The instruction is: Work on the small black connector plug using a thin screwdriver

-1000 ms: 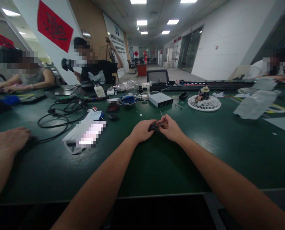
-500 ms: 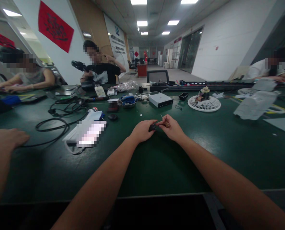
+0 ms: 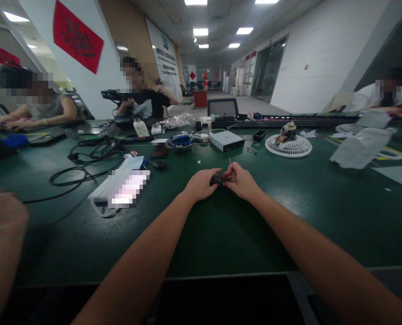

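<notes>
My left hand (image 3: 201, 186) is closed on a small black part (image 3: 215, 180), held between thumb and fingers just over the table. Facing it, my right hand (image 3: 242, 181) pinches a small reddish-brown piece (image 3: 232, 175), possibly coiled wire, though too small to make out. A thin pale tip (image 3: 230, 160) sticks up above the right fingers. The two hands are close together, with a narrow gap between the fingertips. What lies inside each palm is hidden.
A grey box (image 3: 227, 141), a black tray (image 3: 259, 135) and a white fan grille with a motor (image 3: 288, 145) stand beyond my hands. Leftward lie a mouse (image 3: 159, 165), a phone (image 3: 129, 187) and black cable (image 3: 74, 180). Another person's arm (image 3: 2, 230) reaches in at the left edge.
The other person's hand at the left has drawn back toward the edge. My right fingers have shifted slightly, and the pale tip now stands more upright. My left hand stays put.
</notes>
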`<control>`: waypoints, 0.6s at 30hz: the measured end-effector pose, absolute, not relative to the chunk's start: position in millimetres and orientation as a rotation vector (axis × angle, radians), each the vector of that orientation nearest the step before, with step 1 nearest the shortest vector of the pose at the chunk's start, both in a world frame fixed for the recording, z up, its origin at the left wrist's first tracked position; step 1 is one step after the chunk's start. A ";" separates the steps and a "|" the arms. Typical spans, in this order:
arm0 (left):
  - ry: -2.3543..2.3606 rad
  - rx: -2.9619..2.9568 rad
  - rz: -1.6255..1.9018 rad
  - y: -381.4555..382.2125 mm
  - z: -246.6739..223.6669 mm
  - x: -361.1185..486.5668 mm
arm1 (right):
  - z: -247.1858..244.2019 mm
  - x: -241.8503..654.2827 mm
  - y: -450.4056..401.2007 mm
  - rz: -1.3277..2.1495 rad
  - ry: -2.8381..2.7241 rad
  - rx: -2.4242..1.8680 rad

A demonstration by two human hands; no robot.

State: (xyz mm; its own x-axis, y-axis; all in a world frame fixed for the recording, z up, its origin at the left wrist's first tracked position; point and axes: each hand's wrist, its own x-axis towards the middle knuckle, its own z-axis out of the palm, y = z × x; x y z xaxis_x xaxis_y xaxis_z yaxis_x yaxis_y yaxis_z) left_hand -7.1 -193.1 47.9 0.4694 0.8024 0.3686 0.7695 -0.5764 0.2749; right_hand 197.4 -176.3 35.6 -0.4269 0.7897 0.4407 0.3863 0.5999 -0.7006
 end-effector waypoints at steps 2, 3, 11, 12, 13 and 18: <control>1.410 2.629 0.721 -193.4 48.4 -7.0 | 38.5 198.4 -177.4 0.625 -2.048 -0.933; 1.409 2.627 0.720 -193.4 48.6 -6.9 | 40.2 198.9 -178.3 0.611 -2.053 -0.932; 1.362 2.625 0.716 -193.9 50.7 -6.4 | 46.4 198.8 -184.2 0.552 -2.077 -0.923; 1.346 2.628 0.714 -194.1 51.2 -5.8 | 46.3 198.5 -184.6 0.554 -2.077 -0.921; 1.329 2.631 0.713 -194.3 51.9 -5.2 | 46.3 198.4 -185.0 0.556 -2.075 -0.919; 1.268 2.634 0.732 -196.3 54.5 -2.2 | 49.7 198.6 -187.4 0.564 -2.021 -0.911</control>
State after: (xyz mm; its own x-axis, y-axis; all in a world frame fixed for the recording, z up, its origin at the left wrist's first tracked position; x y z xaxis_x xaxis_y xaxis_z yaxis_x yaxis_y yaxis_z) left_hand -2.2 -196.3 54.5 0.5297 0.7637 0.3689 0.7015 -0.6390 0.3155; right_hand 198.6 -187.4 49.7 -0.3945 0.7689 0.5032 0.3972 0.6365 -0.6611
